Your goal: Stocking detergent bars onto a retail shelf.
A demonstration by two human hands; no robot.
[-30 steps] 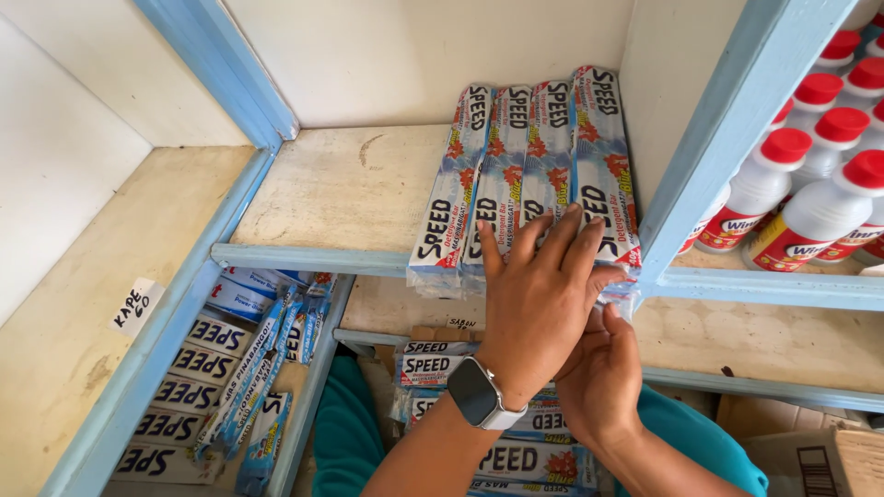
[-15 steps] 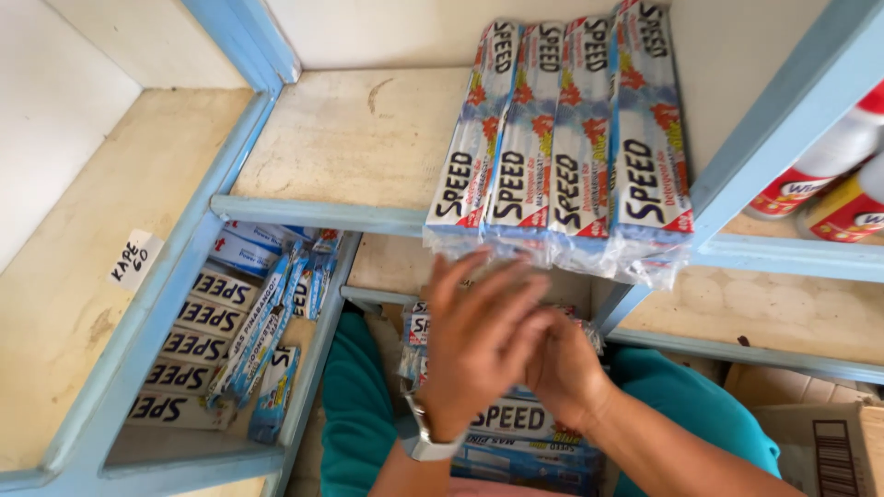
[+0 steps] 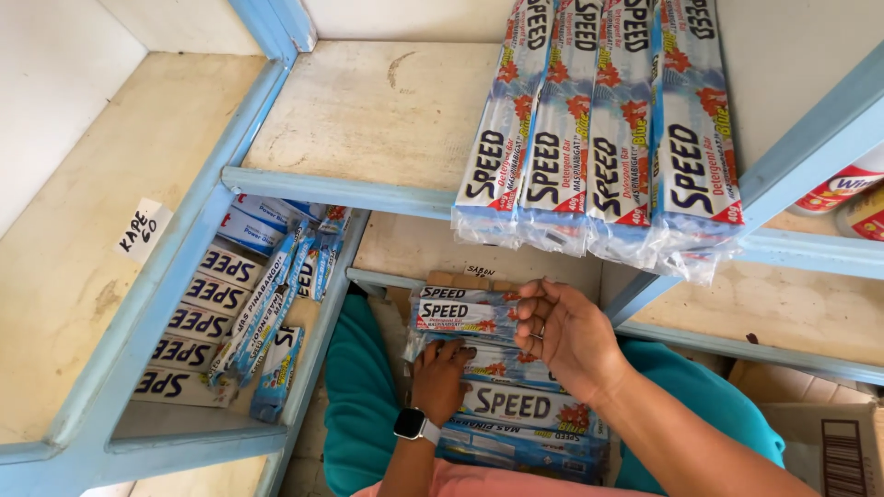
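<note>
Pale, worn wooden shelves (image 3: pixel 368 110) sit in a frame of light blue painted rails (image 3: pixel 313 189) and uprights. The back wall (image 3: pixel 55 83) is plain off-white. A small white paper label (image 3: pixel 143 228) lies on the left shelf board. Soft, even light falls across everything, probably daylight. A cardboard box (image 3: pixel 829 442) shows at the lower right corner.

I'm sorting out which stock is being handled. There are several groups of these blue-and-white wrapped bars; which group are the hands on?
The stack on the lap, below the shelves: the left hand and right hand both touch it. The shelf-top row and lower-left batch lie untouched.
</note>
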